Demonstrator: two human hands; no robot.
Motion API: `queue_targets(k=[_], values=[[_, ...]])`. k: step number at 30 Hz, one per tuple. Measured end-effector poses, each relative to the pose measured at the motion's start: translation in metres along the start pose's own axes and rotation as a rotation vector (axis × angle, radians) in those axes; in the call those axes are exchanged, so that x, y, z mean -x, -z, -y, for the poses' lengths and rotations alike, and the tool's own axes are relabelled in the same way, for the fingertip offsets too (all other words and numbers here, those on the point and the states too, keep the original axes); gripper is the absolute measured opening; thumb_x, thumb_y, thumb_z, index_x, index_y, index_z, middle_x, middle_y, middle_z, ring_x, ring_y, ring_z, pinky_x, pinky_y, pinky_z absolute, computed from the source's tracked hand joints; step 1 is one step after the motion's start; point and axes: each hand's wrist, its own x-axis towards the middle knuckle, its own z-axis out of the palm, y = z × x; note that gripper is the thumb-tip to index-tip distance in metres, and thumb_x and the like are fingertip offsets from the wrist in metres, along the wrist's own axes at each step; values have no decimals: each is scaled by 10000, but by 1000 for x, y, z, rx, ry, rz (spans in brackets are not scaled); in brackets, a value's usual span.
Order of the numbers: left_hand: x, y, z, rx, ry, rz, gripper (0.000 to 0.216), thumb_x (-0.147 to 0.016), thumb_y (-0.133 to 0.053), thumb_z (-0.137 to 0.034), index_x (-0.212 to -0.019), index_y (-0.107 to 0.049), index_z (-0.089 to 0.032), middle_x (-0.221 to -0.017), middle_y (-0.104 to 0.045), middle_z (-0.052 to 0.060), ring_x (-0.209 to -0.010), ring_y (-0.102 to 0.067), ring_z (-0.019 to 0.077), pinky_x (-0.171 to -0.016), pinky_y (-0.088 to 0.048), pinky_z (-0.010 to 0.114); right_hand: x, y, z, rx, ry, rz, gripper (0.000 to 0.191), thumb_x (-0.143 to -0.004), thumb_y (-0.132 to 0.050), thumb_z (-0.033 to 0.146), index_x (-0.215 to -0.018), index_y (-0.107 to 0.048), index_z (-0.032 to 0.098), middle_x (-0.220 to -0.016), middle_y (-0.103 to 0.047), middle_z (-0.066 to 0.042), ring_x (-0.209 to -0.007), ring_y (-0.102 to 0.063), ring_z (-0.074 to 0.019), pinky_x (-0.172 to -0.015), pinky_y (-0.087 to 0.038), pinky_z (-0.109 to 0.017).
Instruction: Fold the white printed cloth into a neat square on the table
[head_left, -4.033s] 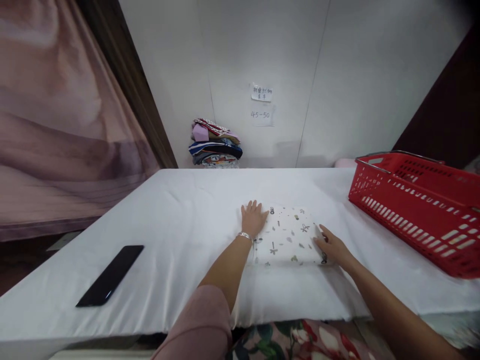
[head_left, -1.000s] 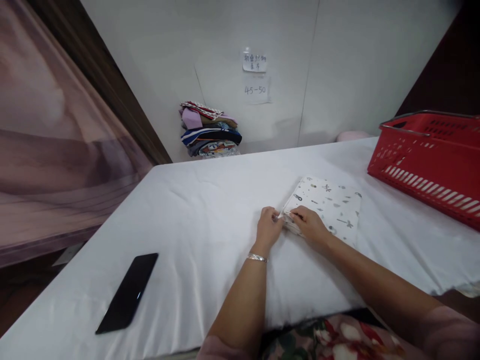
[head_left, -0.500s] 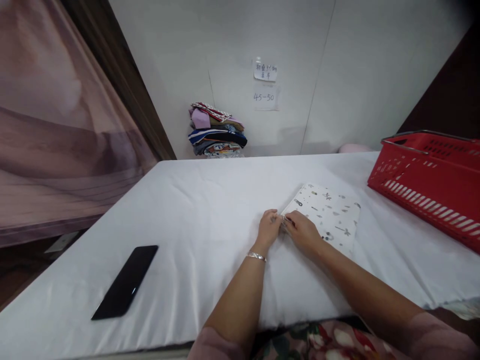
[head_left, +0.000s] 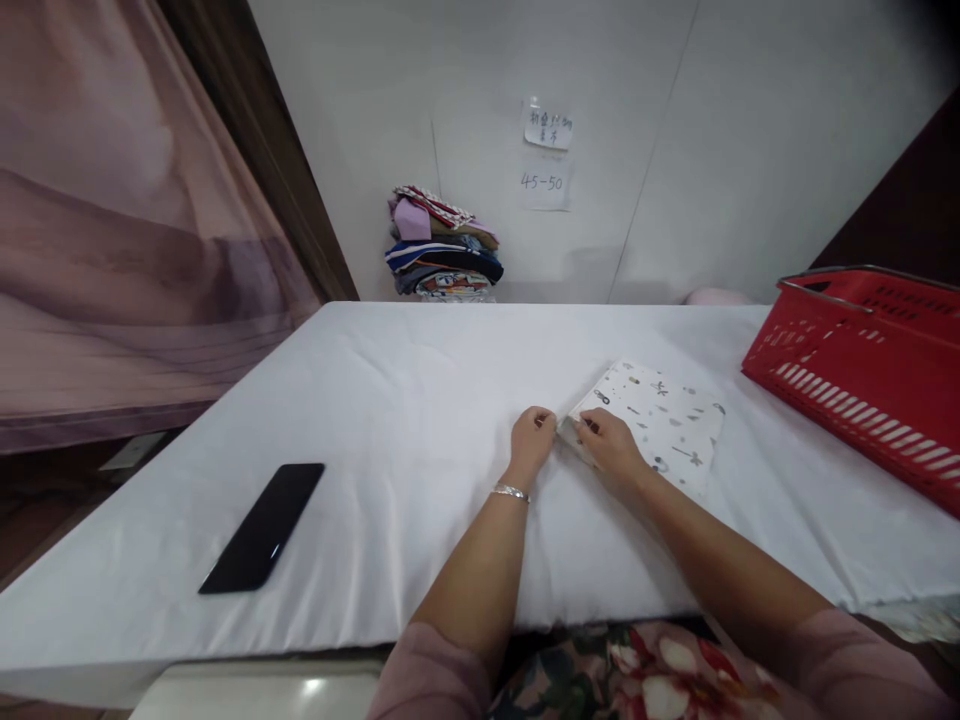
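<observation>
Two hands had closed in on a single corner. Four seconds before, the left hand lay flat at the left edge of the folded printed cloth and the right hand at its right edge, with the cloth square to the person. By this moment the cloth sat turned at an angle on the white surface, right of centre, and both hands met at its near-left corner. The left hand was curled, fingertips pinched together on the corner. The right hand, touching it, had its fingers shut on the same edge layers. Over the last second little shifted: same corner, same pinch. Judged from that, the handling had gone from pressing the whole piece flat to fine work on its corner.

Count, left to right:
- One pink curtain.
- One black phone, well apart from the hands.
- One stack of folded clothes by the wall.
- Two paper notes.
- One bracelet, on the left wrist.
- One printed cloth.
- One red basket, contents not visible.
</observation>
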Motion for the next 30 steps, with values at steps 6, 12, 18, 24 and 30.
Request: queue_targets(k=[6,12,18,24,30], values=[[4,0,-2,-208,-88,51,107,-778,-571,-279,-717,-627,-211,-782,-648,10,-750,-573,146,-712,-434,265,0,2,7,6,19,-42,196,-816,-431,299,-672,-536,217,-727,-581,-15,-661,-498,-159,-589,-327,-269],[3,-2,-1,-227,-69,20,109,-781,-540,-230,-687,-589,-205,-760,-623,4,-695,-550,133,-673,-420,256,4,1,14,56,84,-31,198,-838,-418,289,-673,-501,220,-749,-553,-13,-687,-490,-157,-597,-315,-270],[4,-7,0,-35,-36,47,79,-775,-528,-227,-717,-575,-201,-668,-596,-23,-616,-525,107,-610,-408,230,6,-1,15,75,87,4,180,-852,-419,259,-727,-543,220,-783,-562,-11,-704,-502,-151,-602,-318,-263],[-2,-11,8,218,15,39,80,-735,-559,-211,-789,-597,-167,-702,-615,-9,-614,-540,96,-586,-418,212,7,-5,15,192,112,30,171,-877,-428,257,-770,-553,212,-825,-569,-18,-767,-510,-156,-630,-324,-261],[1,-8,5,167,-16,47,231,-786,-567,-395,-812,-616,-171,-729,-631,4,-622,-553,103,-593,-435,218,13,-11,19,310,123,89,175,-863,-422,168,-923,-582,203,-957,-581,-65,-921,-508,-186,-705,-353,-270]])
